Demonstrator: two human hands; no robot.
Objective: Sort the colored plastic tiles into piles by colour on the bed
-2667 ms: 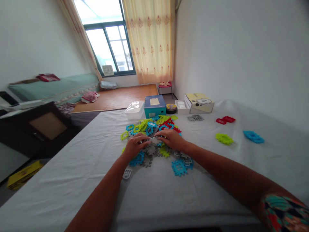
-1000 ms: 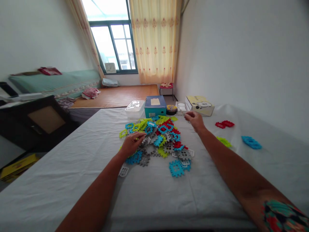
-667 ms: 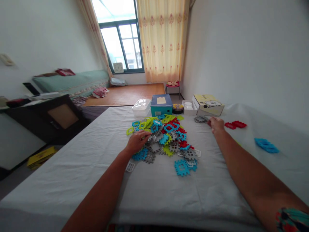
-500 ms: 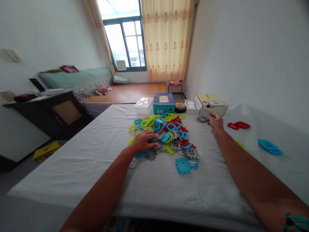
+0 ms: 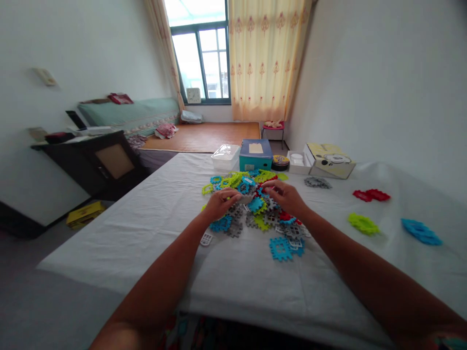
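A loose pile of interlocking plastic building tiles with toothed edges, in blue (image 5: 221, 223), lime green (image 5: 261, 223), red and grey, lies in the middle of the table. At the pile's left side, my left hand (image 5: 218, 203) pinches a grey tile (image 5: 247, 198) between thumb and fingers. My right hand (image 5: 288, 195) hovers over the pile's right part, its fingers bent and apart, close to red and blue tiles; no held piece shows in it. Out to the right lie separate groups: grey tiles (image 5: 317, 183), red tiles (image 5: 372, 195), lime tiles (image 5: 363, 224) and blue tiles (image 5: 421, 231).
Along the table's far edge stand a clear plastic box (image 5: 225, 156), a blue-green box (image 5: 255, 155), a round tin (image 5: 280, 162), a white open box (image 5: 299, 163) and a yellow-white carton (image 5: 330, 160). A white cloth (image 5: 153, 214) covers the table. The wall borders the right side.
My right hand has moved left from the grey group to the pile, leaving that group behind. My left hand has lifted a grey tile. The view has shifted slightly left.
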